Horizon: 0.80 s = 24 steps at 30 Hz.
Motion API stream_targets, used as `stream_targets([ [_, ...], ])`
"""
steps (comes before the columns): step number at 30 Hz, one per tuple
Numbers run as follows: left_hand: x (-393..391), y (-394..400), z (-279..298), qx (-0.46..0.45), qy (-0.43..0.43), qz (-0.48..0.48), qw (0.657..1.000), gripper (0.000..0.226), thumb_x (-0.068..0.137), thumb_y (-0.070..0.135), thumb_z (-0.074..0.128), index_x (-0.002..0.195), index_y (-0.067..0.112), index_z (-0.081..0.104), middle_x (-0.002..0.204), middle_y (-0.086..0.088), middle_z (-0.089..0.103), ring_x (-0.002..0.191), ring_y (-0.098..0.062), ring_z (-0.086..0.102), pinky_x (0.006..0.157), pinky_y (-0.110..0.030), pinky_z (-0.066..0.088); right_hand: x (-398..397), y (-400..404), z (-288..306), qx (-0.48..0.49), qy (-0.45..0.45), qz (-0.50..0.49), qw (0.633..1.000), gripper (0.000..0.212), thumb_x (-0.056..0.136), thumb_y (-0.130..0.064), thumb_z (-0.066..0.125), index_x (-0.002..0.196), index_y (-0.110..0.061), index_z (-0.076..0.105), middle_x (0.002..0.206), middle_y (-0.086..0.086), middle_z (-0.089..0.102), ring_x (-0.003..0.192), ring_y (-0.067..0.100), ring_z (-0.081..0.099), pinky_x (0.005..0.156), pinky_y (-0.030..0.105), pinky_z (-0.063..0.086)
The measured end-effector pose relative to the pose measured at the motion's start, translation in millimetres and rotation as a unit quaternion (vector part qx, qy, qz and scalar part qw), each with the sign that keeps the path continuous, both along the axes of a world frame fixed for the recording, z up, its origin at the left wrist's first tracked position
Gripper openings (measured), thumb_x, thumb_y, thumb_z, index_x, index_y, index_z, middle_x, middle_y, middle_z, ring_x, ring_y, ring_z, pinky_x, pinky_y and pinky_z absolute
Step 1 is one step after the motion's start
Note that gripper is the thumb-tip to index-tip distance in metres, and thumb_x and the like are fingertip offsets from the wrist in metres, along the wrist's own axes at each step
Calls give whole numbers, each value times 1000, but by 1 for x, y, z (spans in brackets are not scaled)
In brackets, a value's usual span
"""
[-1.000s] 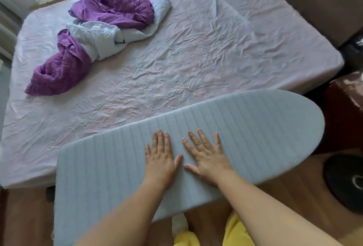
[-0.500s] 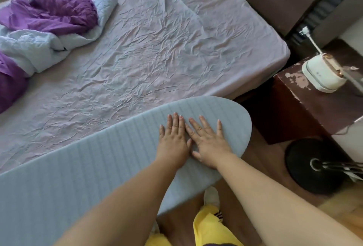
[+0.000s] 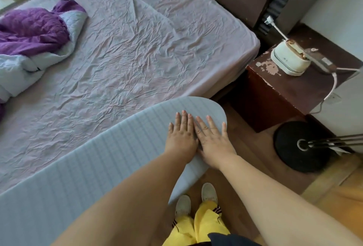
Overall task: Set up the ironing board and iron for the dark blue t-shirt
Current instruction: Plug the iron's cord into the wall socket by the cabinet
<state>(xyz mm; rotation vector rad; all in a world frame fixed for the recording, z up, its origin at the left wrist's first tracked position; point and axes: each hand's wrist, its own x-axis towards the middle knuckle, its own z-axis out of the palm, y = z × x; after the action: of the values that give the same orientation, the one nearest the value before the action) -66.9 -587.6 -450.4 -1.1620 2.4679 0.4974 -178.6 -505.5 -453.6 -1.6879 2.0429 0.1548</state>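
Observation:
A pale blue-grey ironing board (image 3: 110, 159) with faint stripes runs from the lower left to its rounded end at centre right, beside the bed. My left hand (image 3: 181, 137) and my right hand (image 3: 213, 141) lie flat side by side on the board near that rounded end, fingers spread, holding nothing. A small white iron (image 3: 287, 62) with a white cord sits on a dark wooden nightstand (image 3: 279, 96) to the right. A dark blue fabric edge (image 3: 231, 240) shows at the bottom; I cannot tell what it is.
A bed with a wrinkled pink sheet (image 3: 127, 53) fills the upper left, with a purple and white quilt (image 3: 33, 37) bunched on it. A black round stand base (image 3: 301, 145) with metal rods sits on the wooden floor at right. My feet stand below the board.
Both hands have slid along the board towards its rounded end and closer together. The view has swung right, bringing the nightstand, iron and stand base fully into sight.

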Motion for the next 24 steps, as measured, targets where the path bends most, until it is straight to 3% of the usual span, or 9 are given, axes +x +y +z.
stream_targets([
  [5, 9, 28, 11, -12, -20, -133, 991, 73, 106, 33, 30, 156, 8, -16, 164, -14, -22, 150, -35, -22, 123, -54, 7, 12, 39, 11, 5, -21, -67, 998, 70, 103, -43, 29, 155, -30, -17, 162, -12, -25, 148, 22, -28, 119, 61, -6],
  [10, 13, 49, 21, 21, -22, -196, 980, 78, 104, 31, 42, 158, 13, -11, 166, -10, -17, 151, -32, -18, 123, -54, 8, 18, 74, 25, 20, -17, -116, 993, 80, 99, -52, 40, 157, -30, -10, 165, -9, -17, 150, 23, -22, 120, 60, -2],
  [15, -15, 57, 46, 16, 37, -169, 985, 69, 106, 40, 30, 159, 19, -8, 167, -6, -13, 153, -25, -15, 125, -49, 4, 6, 91, 52, -16, 1, -170, 985, 80, 99, -50, 42, 157, -31, -10, 165, -10, -17, 150, 23, -21, 121, 58, 0],
  [24, -140, 90, 91, -39, 157, -188, 969, 69, 103, 36, 34, 160, 22, -2, 168, -1, -7, 154, -21, -13, 125, -47, 4, -93, 127, 102, -74, 49, -243, 966, 81, 99, -46, 41, 156, -27, -14, 165, -8, -15, 150, 24, -21, 121, 57, 3],
])
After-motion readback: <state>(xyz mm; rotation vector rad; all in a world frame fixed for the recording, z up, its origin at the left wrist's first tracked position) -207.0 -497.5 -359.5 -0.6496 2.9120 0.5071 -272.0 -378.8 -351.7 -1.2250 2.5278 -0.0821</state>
